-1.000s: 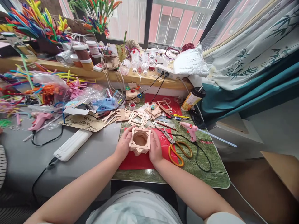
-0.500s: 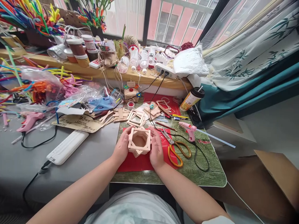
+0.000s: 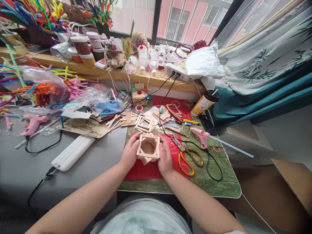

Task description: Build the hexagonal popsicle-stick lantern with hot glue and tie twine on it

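Note:
A hollow stack of wooden sticks (image 3: 147, 158), built of square frames turned against each other, is held over a red sheet (image 3: 143, 174). My left hand (image 3: 130, 152) grips its left side, and my right hand (image 3: 165, 156) grips its right side. Its opening faces up towards me. Just behind it lie loose square stick frames (image 3: 144, 123) and a pile of flat sticks (image 3: 126, 119). Scissors with yellow handles (image 3: 187, 159) rest open to the right of my right hand.
A pink glue gun (image 3: 201, 136) with a long stick lies at the right, its black cable curling over the green board (image 3: 214, 185). A lidded cup (image 3: 206, 102) stands behind. At left are a white power strip (image 3: 73, 152) and another pink glue gun (image 3: 34, 124).
The whole view has shifted slightly, so the scene sits a little further right. Both hands keep hold of the stick stack, which is tilted a little differently.

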Demonstrator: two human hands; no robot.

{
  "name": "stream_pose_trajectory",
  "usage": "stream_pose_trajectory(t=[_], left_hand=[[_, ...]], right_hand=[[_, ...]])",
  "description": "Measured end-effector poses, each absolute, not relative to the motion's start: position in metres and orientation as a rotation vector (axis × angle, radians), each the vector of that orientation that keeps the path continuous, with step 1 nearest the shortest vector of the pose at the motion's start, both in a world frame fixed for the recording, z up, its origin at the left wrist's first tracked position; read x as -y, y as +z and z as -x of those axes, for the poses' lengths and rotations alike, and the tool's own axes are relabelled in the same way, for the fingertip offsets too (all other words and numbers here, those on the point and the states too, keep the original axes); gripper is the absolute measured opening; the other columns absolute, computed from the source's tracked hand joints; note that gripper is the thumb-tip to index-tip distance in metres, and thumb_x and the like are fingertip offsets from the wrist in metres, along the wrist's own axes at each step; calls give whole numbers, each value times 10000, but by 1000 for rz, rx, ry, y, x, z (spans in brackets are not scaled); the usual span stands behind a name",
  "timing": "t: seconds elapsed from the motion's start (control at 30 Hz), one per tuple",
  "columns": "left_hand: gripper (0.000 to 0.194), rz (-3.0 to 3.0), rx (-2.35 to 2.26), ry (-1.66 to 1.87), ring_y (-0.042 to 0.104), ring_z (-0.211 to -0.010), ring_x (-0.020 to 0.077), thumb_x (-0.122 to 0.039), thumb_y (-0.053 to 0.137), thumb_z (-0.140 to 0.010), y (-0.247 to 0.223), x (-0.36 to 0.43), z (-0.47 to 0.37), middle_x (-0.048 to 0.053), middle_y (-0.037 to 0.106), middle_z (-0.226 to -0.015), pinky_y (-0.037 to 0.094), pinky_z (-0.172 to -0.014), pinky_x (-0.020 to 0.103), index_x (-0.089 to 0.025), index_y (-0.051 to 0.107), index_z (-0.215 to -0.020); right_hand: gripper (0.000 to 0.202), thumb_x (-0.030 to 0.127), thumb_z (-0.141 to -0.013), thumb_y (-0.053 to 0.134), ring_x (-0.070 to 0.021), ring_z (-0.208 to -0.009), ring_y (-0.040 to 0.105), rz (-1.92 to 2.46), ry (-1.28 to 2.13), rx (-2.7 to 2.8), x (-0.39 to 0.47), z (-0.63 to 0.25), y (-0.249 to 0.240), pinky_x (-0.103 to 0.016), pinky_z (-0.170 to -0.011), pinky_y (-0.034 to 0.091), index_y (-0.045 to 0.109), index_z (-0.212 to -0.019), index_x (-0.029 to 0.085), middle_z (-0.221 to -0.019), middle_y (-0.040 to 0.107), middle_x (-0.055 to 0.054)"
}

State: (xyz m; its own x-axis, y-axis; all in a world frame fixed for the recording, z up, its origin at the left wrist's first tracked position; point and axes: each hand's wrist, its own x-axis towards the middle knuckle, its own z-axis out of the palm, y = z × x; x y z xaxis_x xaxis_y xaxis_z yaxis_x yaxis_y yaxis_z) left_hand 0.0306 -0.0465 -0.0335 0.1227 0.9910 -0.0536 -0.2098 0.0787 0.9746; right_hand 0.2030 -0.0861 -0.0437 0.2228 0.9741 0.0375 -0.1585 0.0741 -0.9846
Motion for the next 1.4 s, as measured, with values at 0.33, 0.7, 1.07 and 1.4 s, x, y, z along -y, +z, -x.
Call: stream_pose_trajectory(t=[0.33, 0.7, 1.07, 1.4], left_hand=[[567, -1126, -971, 1239, 643, -1435, 354, -572, 611, -1023, -41, 43, -29, 103, 721, -1499, 482, -1248, 522, -233, 697, -1469], [573, -1195, -949, 1331, 656, -1432, 359, -586, 594, -1028, -53, 36, -30, 122, 729, -1492, 484, -1254, 559, -219, 716, -1451], [568, -1235, -967, 1353, 617, -1481, 333, -597, 555, -1064, -56, 35, -31, 73, 704, -1531, 487, -1266, 506, -279, 679, -1518], [558, -1287, -1003, 1335, 639, -1444, 320, -603, 528, -1071, -56, 35, -32, 88, 707, -1515, 490, -1250, 487, -259, 677, -1485]], right_hand=[[637, 650, -1081, 506, -283, -1550, 554, 1184, 958, 1035, 81, -200, -47, -491, -1324, 420, 625, -1558, 246, -1626, 633, -90], [684, 705, -1041, 516, -314, -1547, 568, 1157, 874, 1064, 76, -197, -47, -522, -1316, 432, 685, -1508, 235, -1607, 652, -113], [663, 686, -1070, 490, -284, -1587, 523, 1105, 887, 1100, 74, -200, -49, -494, -1349, 391, 644, -1564, 271, -1670, 594, -57], [651, 681, -1054, 545, -276, -1608, 484, 1090, 886, 1088, 76, -202, -47, -473, -1381, 316, 650, -1556, 281, -1689, 575, -51]])
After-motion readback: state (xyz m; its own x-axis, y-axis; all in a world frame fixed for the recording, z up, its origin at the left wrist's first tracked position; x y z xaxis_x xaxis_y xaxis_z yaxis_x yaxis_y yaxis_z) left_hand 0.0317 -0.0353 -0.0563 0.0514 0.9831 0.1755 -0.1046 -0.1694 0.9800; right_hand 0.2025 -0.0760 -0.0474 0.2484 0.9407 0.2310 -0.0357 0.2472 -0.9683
